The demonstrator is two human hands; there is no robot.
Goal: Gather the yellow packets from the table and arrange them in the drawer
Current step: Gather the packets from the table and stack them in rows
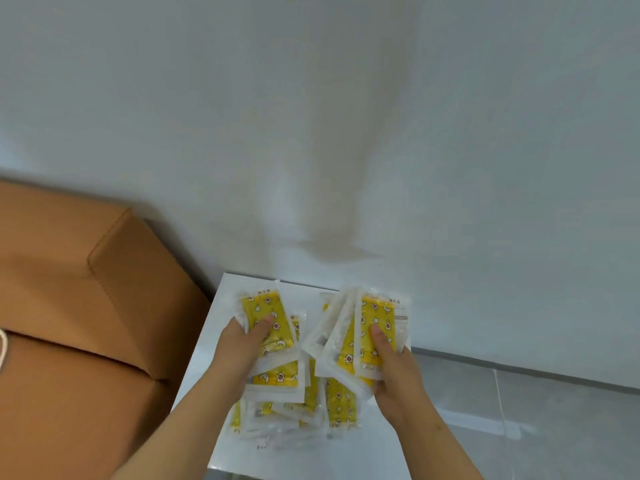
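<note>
1. Thin, light and glossy, the yellow packets look floppy and slippery, likely to slide out of a stack; they are best pinched across the flat middle.
2. The left hand grips one bundle and the right hand a splayed fan, thumbs pressed on top.
3. More packets lie heaped on the white worktop, between and just under both hands; no drawer is in view.

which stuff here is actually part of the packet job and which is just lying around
Part of the job:
- left hand holding a stack of yellow packets
- right hand holding a fanned bunch
- loose packets on the white table

Just lying about:
- brown box beside the table
- grey floor

No drawer is in view.
</note>
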